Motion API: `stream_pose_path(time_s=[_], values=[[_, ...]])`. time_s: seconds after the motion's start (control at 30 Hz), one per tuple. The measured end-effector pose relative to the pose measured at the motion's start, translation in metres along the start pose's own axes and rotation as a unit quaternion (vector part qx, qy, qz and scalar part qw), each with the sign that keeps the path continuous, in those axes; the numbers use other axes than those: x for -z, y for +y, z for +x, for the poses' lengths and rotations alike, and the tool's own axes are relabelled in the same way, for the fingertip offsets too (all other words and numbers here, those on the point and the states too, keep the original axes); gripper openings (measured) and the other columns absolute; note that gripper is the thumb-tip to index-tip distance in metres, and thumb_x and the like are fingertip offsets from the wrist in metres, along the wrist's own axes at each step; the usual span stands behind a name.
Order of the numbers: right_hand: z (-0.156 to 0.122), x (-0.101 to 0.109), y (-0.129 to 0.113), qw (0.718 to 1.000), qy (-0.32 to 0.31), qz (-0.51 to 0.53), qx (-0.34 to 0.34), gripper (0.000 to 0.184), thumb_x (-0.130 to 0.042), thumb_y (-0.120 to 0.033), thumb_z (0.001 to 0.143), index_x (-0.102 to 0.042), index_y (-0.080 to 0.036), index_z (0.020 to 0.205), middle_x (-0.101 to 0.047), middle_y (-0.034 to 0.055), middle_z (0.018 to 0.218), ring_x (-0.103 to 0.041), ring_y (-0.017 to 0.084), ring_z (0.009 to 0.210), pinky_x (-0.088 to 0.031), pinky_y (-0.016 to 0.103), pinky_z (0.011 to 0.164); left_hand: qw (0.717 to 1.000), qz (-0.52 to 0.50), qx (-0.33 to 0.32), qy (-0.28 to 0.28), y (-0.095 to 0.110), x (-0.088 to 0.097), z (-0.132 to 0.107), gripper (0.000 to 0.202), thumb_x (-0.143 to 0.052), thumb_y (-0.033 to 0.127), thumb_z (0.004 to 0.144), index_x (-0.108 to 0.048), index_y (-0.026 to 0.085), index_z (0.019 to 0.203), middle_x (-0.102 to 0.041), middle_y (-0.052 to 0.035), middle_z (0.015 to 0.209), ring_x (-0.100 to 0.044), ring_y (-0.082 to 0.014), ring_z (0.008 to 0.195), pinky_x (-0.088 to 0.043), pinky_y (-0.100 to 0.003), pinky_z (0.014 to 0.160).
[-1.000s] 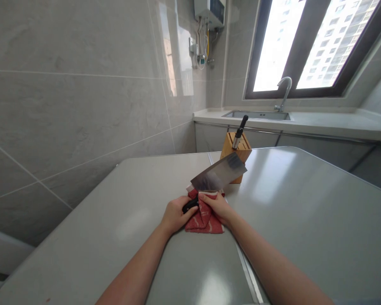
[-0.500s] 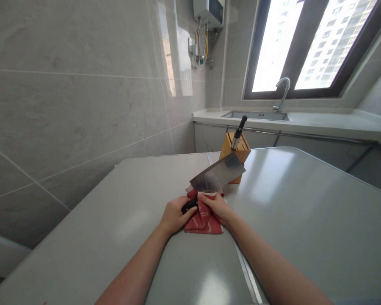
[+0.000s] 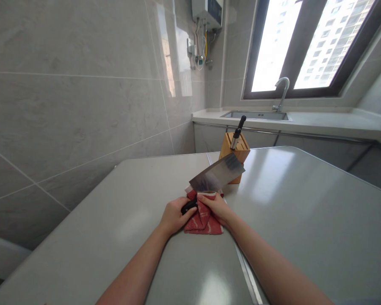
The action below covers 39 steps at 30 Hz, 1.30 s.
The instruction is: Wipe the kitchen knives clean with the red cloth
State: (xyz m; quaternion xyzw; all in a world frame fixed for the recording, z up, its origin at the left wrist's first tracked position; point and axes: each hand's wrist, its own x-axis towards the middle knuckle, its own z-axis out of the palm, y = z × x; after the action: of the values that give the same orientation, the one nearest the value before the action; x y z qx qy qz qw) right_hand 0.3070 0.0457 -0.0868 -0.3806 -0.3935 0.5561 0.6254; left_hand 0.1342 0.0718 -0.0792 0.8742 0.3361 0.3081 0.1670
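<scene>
A cleaver (image 3: 216, 173) with a broad steel blade and black handle is tilted up to the right over the table. My left hand (image 3: 175, 215) is closed around its black handle. A red towel (image 3: 204, 221) with pale markings and a white edge is folded about the handle end and lower blade. My right hand (image 3: 218, 206) grips this towel, its thumb pressing the fold against the cleaver. Behind the blade stands a wooden knife block (image 3: 234, 146), partly covered by it, with one black-handled tool (image 3: 238, 132) sticking up from a slot.
A pale table (image 3: 305, 220) with a metal seam spreads under my arms. Beyond it lie a counter (image 3: 324, 120), a sink (image 3: 257, 115) and a faucet (image 3: 284, 91) below the window. A tiled wall (image 3: 82, 114) rises on the left, and a water heater (image 3: 208, 12) hangs in the corner.
</scene>
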Motion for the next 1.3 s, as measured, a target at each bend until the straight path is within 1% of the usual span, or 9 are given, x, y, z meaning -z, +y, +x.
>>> stream_pose_path(time_s=[0.3,0.57,1.13,1.3], values=[[0.0001,0.0018,0.0002,1.0,0.002,-0.021,0.002,0.035,-0.076,-0.038,0.061,-0.068,-0.017,0.088,-0.072,0.0073,0.091,-0.065,0.021,0.084,-0.048,0.039,0.086,1.0,0.006,0.0,-0.005,-0.0016,-0.0006,0.0001,0.027,-0.05,0.042,0.085,-0.061,0.017,0.087,-0.064,-0.0044,0.079,-0.057,-0.0165,0.07,-0.042,-0.025,0.064],[-0.0004,-0.0001,-0.001,1.0,0.01,-0.011,-0.008,0.034,-0.077,-0.036,0.061,-0.068,-0.017,0.088,-0.072,0.0064,0.089,-0.065,0.021,0.083,-0.049,0.038,0.084,1.0,0.012,0.0,-0.002,-0.001,-0.0005,0.0004,0.027,-0.05,0.042,0.085,-0.061,0.017,0.085,-0.064,-0.0043,0.078,-0.057,-0.0163,0.069,-0.041,-0.025,0.062],[0.0001,0.0017,0.0003,1.0,0.001,-0.023,-0.001,0.034,-0.076,-0.037,0.062,-0.068,-0.017,0.088,-0.072,0.0069,0.09,-0.065,0.021,0.084,-0.049,0.038,0.084,1.0,0.006,0.003,-0.002,-0.0005,-0.0002,0.0001,0.028,-0.05,0.043,0.085,-0.061,0.018,0.086,-0.064,-0.0046,0.079,-0.058,-0.0168,0.07,-0.042,-0.025,0.063],[0.0001,0.0014,0.0,1.0,-0.007,-0.019,0.002,0.031,-0.076,-0.036,0.063,-0.069,-0.017,0.088,-0.072,0.0068,0.091,-0.065,0.02,0.083,-0.048,0.038,0.085,1.0,0.004,0.004,-0.006,-0.0004,0.0003,0.0004,0.028,-0.05,0.042,0.085,-0.061,0.017,0.087,-0.064,-0.0049,0.079,-0.058,-0.0167,0.07,-0.043,-0.025,0.064]])
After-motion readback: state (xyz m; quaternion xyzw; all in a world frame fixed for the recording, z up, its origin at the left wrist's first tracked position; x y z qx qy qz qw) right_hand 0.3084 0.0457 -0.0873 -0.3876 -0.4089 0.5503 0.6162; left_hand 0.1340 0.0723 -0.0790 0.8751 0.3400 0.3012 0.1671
